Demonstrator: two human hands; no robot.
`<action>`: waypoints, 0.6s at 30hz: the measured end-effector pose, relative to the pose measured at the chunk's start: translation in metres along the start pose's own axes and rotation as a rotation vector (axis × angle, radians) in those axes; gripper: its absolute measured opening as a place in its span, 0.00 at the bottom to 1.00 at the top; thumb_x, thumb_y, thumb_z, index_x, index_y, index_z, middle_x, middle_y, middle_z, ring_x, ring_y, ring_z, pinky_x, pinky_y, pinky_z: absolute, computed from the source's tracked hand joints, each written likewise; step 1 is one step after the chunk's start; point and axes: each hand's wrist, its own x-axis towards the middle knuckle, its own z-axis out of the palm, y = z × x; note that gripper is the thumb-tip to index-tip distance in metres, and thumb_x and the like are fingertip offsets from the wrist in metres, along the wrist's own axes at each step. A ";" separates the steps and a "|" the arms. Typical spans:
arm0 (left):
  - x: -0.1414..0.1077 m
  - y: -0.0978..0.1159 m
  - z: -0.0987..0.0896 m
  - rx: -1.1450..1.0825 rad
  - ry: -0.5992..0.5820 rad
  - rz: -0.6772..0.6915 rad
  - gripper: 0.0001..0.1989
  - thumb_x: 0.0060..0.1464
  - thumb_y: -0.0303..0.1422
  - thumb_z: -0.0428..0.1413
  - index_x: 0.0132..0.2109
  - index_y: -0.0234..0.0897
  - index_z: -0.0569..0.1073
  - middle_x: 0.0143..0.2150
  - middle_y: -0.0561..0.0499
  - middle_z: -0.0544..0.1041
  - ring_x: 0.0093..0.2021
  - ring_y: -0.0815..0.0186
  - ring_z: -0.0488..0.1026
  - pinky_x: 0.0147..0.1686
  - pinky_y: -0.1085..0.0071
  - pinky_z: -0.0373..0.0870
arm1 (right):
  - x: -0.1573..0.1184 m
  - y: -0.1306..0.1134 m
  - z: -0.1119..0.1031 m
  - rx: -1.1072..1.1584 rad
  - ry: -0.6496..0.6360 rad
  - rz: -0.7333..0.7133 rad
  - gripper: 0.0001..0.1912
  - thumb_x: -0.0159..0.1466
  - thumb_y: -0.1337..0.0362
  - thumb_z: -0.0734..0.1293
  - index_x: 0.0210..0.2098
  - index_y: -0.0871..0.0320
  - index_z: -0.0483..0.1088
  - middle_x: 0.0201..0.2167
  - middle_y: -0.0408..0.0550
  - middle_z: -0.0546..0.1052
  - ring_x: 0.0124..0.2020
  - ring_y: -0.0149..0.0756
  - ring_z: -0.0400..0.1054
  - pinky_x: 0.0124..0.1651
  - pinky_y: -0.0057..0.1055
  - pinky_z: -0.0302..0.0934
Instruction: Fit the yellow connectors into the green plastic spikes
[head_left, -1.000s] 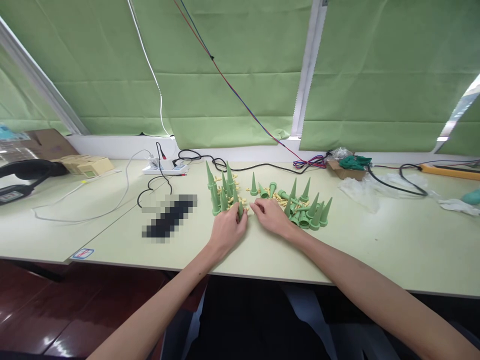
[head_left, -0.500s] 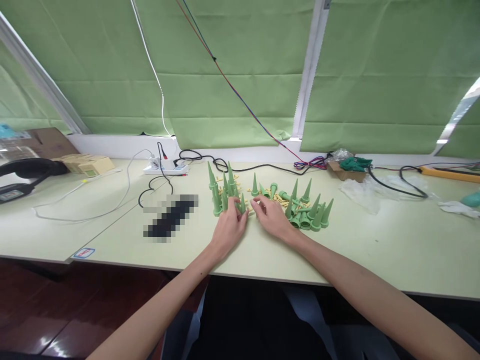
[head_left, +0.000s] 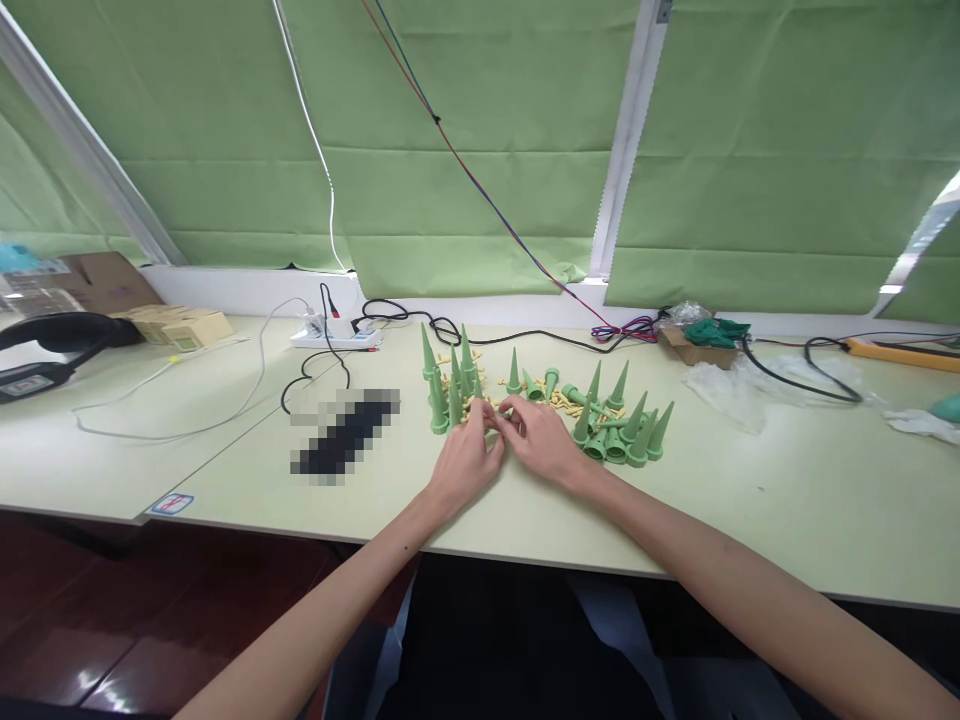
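Observation:
My left hand and my right hand meet over the table, fingertips pinched together and touching or nearly so. A sliver of green shows between them, apparently part of a green cone-shaped spike mostly hidden by the fingers. Just behind my left hand stands a cluster of upright green spikes. To the right of my right hand, more green spikes stand or lie on their sides, some showing hollow round ends. Small yellow pegs are scattered among the spikes.
A white power strip with black cables lies at the back left. Headphones and pale yellow boxes are farther left. At the back right are a small cardboard box, clear plastic bags and a yellow tool.
My hands have come together; a gap between them has closed. The green spike that stood by my left fingertips no longer shows there. The view has shifted slightly.

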 end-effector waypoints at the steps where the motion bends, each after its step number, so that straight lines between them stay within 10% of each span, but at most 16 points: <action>1: 0.000 0.000 0.000 -0.010 -0.001 0.004 0.12 0.55 0.27 0.51 0.46 0.40 0.58 0.42 0.49 0.78 0.24 0.67 0.72 0.27 0.70 0.64 | 0.000 -0.001 -0.001 -0.023 0.008 -0.001 0.08 0.70 0.63 0.59 0.41 0.58 0.68 0.29 0.45 0.75 0.27 0.32 0.65 0.33 0.27 0.55; 12: -0.001 -0.004 0.001 -0.081 0.113 0.021 0.26 0.57 0.28 0.50 0.61 0.38 0.51 0.37 0.52 0.76 0.19 0.73 0.66 0.26 0.73 0.63 | 0.041 -0.027 -0.019 -0.329 0.020 0.166 0.12 0.71 0.62 0.57 0.36 0.58 0.68 0.35 0.50 0.74 0.33 0.36 0.67 0.33 0.29 0.52; 18: -0.002 0.000 -0.001 0.056 0.002 0.110 0.06 0.59 0.29 0.47 0.43 0.39 0.65 0.27 0.56 0.72 0.21 0.71 0.65 0.27 0.73 0.60 | 0.071 -0.023 -0.014 -0.398 0.044 0.228 0.12 0.71 0.62 0.55 0.42 0.58 0.69 0.40 0.53 0.75 0.37 0.39 0.70 0.36 0.30 0.57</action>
